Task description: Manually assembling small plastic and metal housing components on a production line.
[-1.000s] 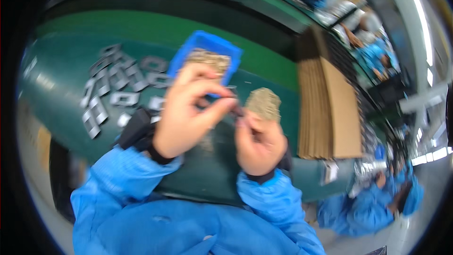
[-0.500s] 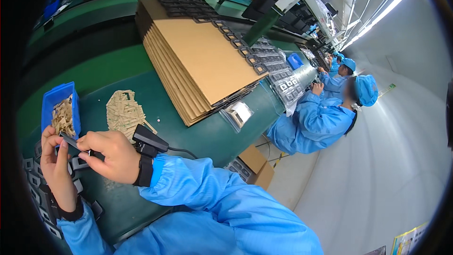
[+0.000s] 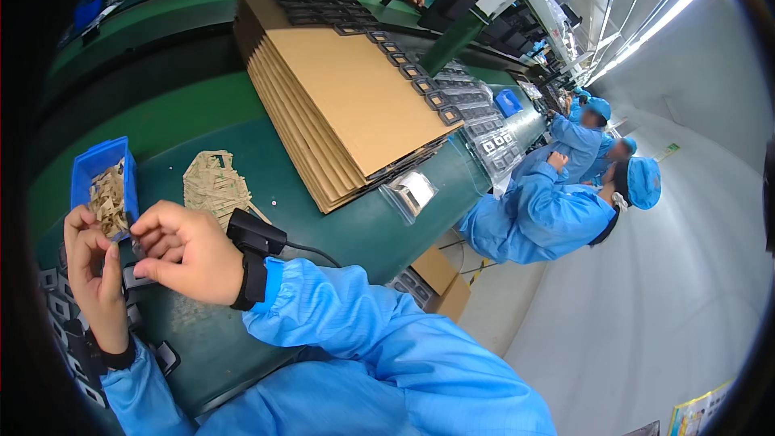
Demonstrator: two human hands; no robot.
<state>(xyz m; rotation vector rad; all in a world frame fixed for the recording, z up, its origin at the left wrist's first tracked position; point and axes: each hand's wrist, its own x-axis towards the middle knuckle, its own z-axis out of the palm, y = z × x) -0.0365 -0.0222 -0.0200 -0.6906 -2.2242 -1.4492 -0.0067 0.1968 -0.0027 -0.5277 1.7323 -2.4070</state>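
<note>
My left hand (image 3: 98, 278) is raised beside the blue bin, thumb and fingertips drawn together in a pinch. Whatever lies between them is hidden. Close to its right, my right hand (image 3: 194, 258) has half-curled fingers with the thumb apart, and no held thing shows clearly in it. The blue bin (image 3: 78, 171) holds torn tan paper strips (image 3: 108, 198). Below the hands, several grey and black frame-like parts (image 3: 60, 307) lie on the green table.
A flat pile of tan strips (image 3: 216, 186) lies beyond my right hand. A black device (image 3: 257, 232) with a cable sits by my wrist. Stacked cardboard sheets (image 3: 347, 97) carry black frames. A clear bag (image 3: 410, 194) lies beside them. Co-workers in blue (image 3: 541, 210) sit at the right.
The dark bar-shaped part that was between both hands no longer shows. My right hand's fingers have loosened and its thumb has come away. The co-workers at the right have shifted.
</note>
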